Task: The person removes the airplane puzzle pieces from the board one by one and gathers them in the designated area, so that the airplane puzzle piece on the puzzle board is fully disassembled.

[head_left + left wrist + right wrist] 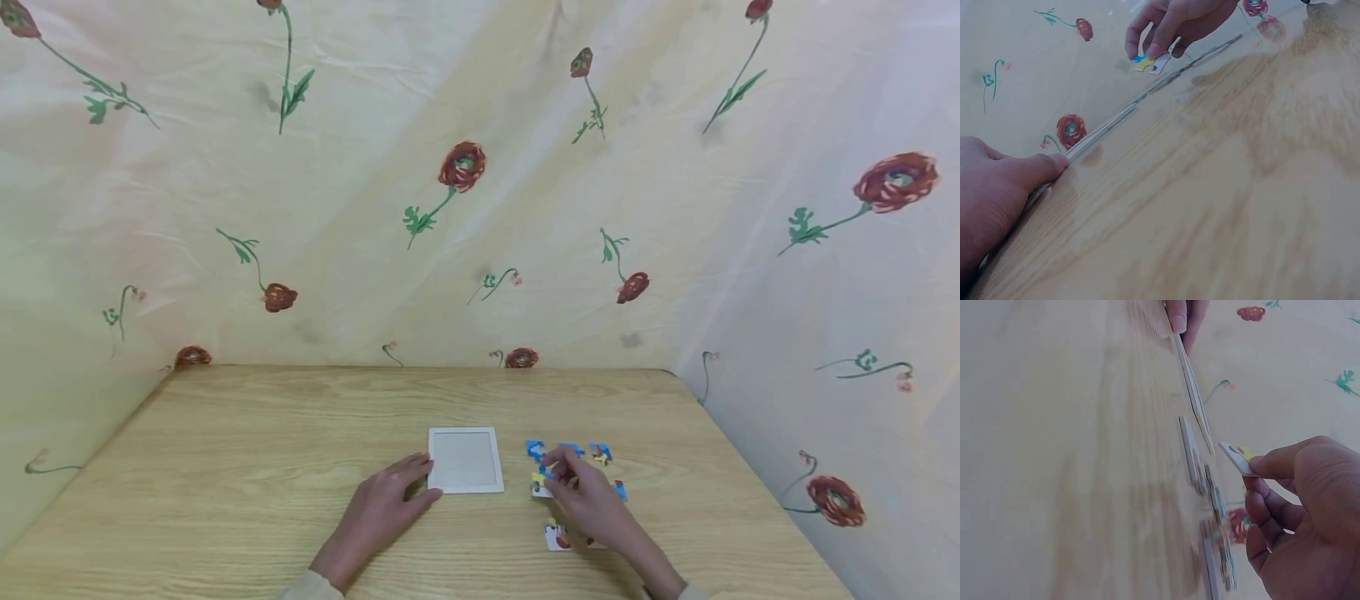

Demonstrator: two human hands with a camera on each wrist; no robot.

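A square white puzzle frame lies flat on the wooden table. My left hand rests at its left edge, fingers along the side and thumb by the near left corner. To the right of the frame, my right hand pinches a puzzle piece between thumb and fingertips. White, yellow and blue show on that piece, which is held above the table in the right wrist view. Beneath and around this hand lie several loose pieces, among them a blue one and a white one; the hand partly hides others.
The pale wood table extends on both sides of the frame. A light curtain with red flowers hangs behind the table's far edge and along both sides.
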